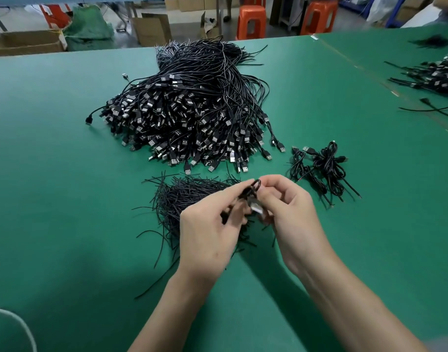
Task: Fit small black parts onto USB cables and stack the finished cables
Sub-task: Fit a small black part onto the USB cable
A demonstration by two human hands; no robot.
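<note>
USB cable (252, 193) sits in the grip of left hand (207, 232) and right hand (291, 217) — pinched between them.

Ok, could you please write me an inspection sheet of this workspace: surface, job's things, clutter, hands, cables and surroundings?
Surface: green table, flat, with a seam line toward the right.
Job's things: large USB cable pile at centre; heap of thin black strips under the hands; few bundled cables to the right of the heap.
Clutter: loose black cables at the right edge of the table.
Hands: left hand and right hand both grip one coiled cable above the heap.
Cables: white cord at the bottom left corner.
Surroundings: cardboard boxes, orange stools and green netting beyond the table.
</note>
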